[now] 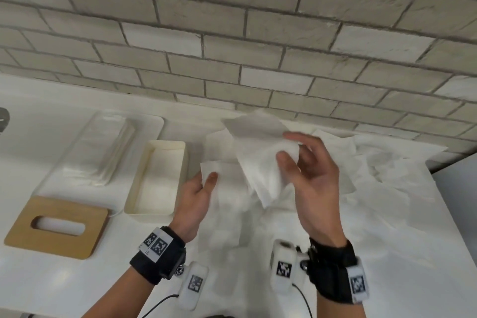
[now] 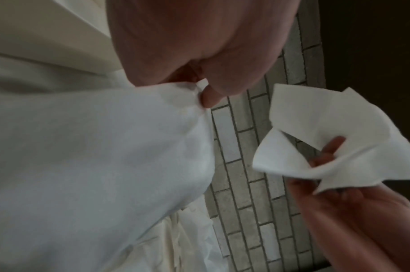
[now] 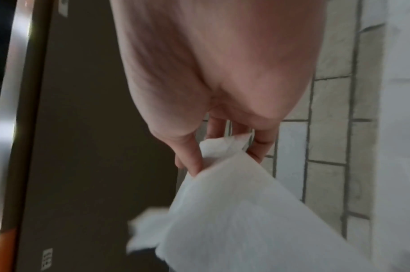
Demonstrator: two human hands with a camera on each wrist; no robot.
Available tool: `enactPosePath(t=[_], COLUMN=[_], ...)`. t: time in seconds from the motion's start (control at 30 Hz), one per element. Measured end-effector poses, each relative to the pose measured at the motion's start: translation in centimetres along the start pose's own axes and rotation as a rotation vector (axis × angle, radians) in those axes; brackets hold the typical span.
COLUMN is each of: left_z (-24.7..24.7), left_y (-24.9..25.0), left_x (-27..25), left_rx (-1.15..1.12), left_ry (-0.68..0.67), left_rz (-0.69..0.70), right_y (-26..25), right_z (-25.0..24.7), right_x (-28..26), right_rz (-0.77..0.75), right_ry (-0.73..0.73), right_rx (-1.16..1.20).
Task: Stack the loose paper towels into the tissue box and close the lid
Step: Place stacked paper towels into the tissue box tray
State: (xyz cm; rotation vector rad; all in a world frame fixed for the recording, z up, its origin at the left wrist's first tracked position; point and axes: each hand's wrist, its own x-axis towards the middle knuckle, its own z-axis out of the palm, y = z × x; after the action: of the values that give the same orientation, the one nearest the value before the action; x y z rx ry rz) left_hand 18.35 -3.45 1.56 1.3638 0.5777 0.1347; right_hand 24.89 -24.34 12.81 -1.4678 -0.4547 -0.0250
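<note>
Early stage. Tissue box [image 1: 154, 181] open on bench [image 1: 64, 279], looks empty. Wooden lid [image 1: 55, 227] off, just left of box. Left hand [image 1: 196, 196] pinches one towel [image 1: 214, 170]; right hand [image 1: 309, 175] grips another sheet [image 1: 258, 152]. Loose towel pile [image 1: 382, 175] at right waits. Stacking and closing remain.

open box [image 1: 157, 181] just left of left hand [image 1: 196, 196], top unobstructed, lid [image 1: 55, 226] farther left, loose towels [image 1: 382, 162] heaped right of right hand [image 1: 309, 175], wall [image 1: 232, 33] behind
</note>
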Motion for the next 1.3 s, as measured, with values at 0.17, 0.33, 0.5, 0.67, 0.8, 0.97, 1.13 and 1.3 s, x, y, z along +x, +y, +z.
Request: enactPosePath(t=[0.17,0.33,0.5,0.67,0.8,0.97,1.13,1.3], left_z=[0.7,1.0,0.9,1.0,1.1,0.2,-1.4,-4.4], left_y=[0.3,0.3,0.2,-0.3,1.0,1.6,2.9,4.6], left_x=[-0.7,-1.4,-2.0,-2.0,-3.0,-3.3,-3.6,-3.4], left_rx=[-0.078,-0.100,-0.082,-0.141,-0.072,-0.053,-0.112,-0.298], left_ry=[-0.011,0.012,-0.017,-0.109,-0.184,-0.185,-0.142,-0.166], left_rz=[-0.026,-0.083,-0.112,-0.211,-0.148,-0.166,-0.161,-0.240], right_y=[4.6,4.9,4.2,6.5,6.5,3.3,3.6,4.4], right_z=[0.0,0.7,0.2,0.6,0.3,0.7,4.2,8.2], right_x=[-5.4,-8.5,-8.7,-7.7,-7.3,-6.5,-5.1,-4.8], right_rz=[0.243,0.445,0.426,0.462,0.410,0.353,0.340,0.344], right_ry=[-0.107,-0.244,-0.161,-0.069,-0.052,-0.129,-0.177,-0.149], right_rx=[-0.115,-0.075,0.048,-0.050,-0.114,-0.069,-0.135,-0.195])
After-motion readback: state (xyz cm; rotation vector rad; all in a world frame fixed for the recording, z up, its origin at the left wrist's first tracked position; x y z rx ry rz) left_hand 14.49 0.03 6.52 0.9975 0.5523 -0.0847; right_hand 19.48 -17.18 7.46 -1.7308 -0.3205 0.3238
